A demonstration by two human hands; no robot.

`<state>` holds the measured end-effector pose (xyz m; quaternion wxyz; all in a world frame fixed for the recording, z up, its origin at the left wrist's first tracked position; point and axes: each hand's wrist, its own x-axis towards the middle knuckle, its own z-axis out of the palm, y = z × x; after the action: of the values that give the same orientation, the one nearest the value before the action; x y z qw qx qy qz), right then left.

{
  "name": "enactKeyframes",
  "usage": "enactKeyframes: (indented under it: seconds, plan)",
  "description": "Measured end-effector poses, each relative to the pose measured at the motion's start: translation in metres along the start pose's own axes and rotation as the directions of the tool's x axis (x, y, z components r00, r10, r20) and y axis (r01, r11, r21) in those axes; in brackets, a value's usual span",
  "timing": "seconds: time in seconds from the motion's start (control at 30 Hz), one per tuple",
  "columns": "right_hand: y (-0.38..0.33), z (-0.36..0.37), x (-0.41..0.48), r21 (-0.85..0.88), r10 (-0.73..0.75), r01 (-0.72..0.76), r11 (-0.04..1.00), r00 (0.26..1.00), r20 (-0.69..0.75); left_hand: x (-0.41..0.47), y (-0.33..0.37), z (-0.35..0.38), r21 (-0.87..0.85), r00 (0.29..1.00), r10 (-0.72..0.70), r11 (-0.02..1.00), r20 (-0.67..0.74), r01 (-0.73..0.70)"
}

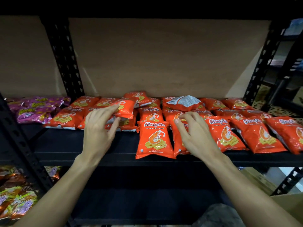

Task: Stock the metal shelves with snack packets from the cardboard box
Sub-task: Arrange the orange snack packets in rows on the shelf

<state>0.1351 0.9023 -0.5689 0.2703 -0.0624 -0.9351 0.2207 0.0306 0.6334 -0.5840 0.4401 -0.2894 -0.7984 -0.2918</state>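
We record the orange packets [155, 140] as glossy plastic film, crinkled, with bright glare spots. 1 upturned packet [185, 101] shows a shiny silvery-white reverse. The purple packets [35, 108] have the same glossy film. The shelf board [65, 145] is dark, matt and smooth. The posts [64, 59] are black painted metal with a dull sheen. The back panel [164, 54] is tan and matt, like hardboard. The box [288, 205] is plain matt brown cardboard.

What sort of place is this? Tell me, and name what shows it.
Probably a shop's stockroom or storeroom: black slotted metal shelving, many identical orange prawn-cracker packets laid flat in rows on it, and shiny purple snack packets piled beside them at the left.
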Motion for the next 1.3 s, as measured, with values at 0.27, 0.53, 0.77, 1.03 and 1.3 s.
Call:
enactKeyframes:
  seconds: [0.27, 0.53, 0.77, 1.03, 1.3]
  plan:
    - [0.0, -0.001, -0.007, -0.019, 0.01, -0.009, 1.0, 0.999, 0.035, -0.039, 0.008, -0.005, 0.014, 0.996, 0.068, 0.998, 0.06, -0.069]
    - [0.002, -0.004, -0.013, -0.062, 0.023, -0.019, 0.998, 0.998, 0.057, -0.047, 0.015, -0.017, 0.061, 0.983, 0.062, 0.995, 0.175, -0.074]
    - [0.002, 0.001, -0.016, -0.106, 0.003, 0.004, 0.994, 0.998, 0.059, -0.036, 0.021, -0.027, -0.047, 0.979, 0.04, 0.998, 0.2, -0.031]
    - [-0.007, 0.013, -0.018, -0.292, 0.028, 0.032, 0.956, 0.979, 0.201, -0.001, 0.03, -0.005, 0.165, 0.837, -0.066, 0.986, 0.543, -0.029]
    - [-0.008, 0.015, -0.018, -0.286, 0.035, 0.024, 0.958, 0.98, 0.196, -0.02, 0.029, -0.01, 0.265, 0.795, -0.171, 0.964, 0.582, 0.013]
